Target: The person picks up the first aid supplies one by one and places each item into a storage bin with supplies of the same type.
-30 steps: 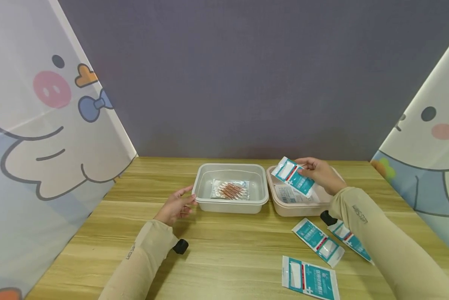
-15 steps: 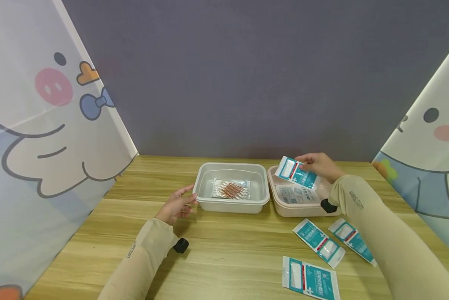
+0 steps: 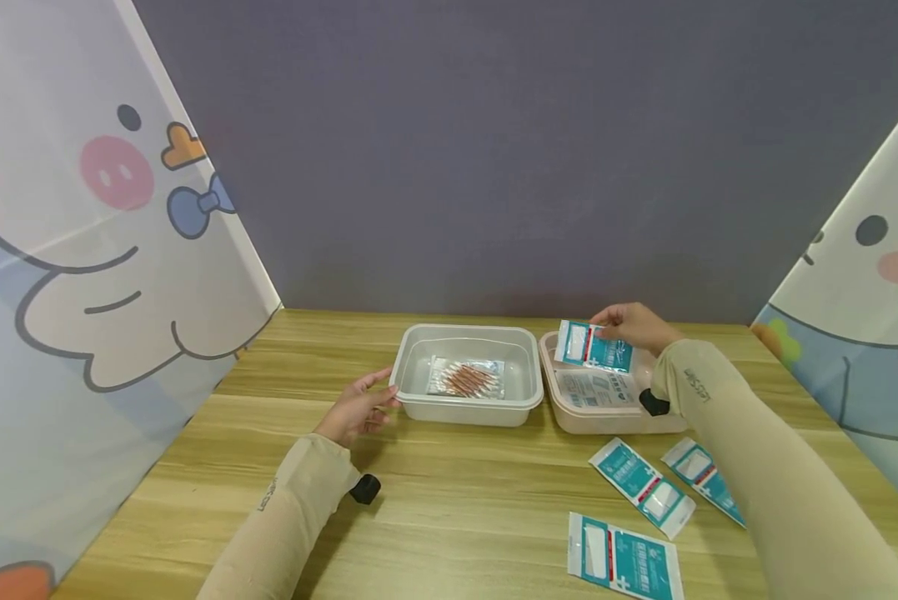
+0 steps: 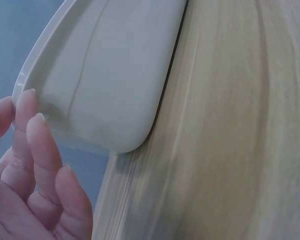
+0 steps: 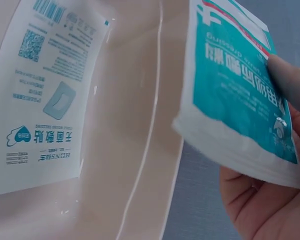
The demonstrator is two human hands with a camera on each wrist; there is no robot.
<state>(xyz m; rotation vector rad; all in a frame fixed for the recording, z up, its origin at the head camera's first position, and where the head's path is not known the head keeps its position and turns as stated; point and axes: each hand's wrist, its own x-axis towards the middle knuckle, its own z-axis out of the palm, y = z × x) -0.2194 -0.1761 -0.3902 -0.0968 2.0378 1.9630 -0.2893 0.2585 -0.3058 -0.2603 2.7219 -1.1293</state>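
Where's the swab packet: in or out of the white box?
In: the swab packet lies on the floor of the white box, within its walls.

We see a beige left sleeve (image 3: 276, 521) and matching right sleeve (image 3: 771, 475), each printed with small dark lettering (image 3: 698, 385); a small black block (image 3: 364, 489) sits at each inner cuff (image 3: 323, 457).

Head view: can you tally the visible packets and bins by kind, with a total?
Teal-and-white flat rectangular packets: 4
White flat printed packet: 1
Clear flat packet of brown-and-white swabs: 1
Off-white rectangular plastic bin: 1
Pale pink rectangular plastic bin: 1
Total: 8
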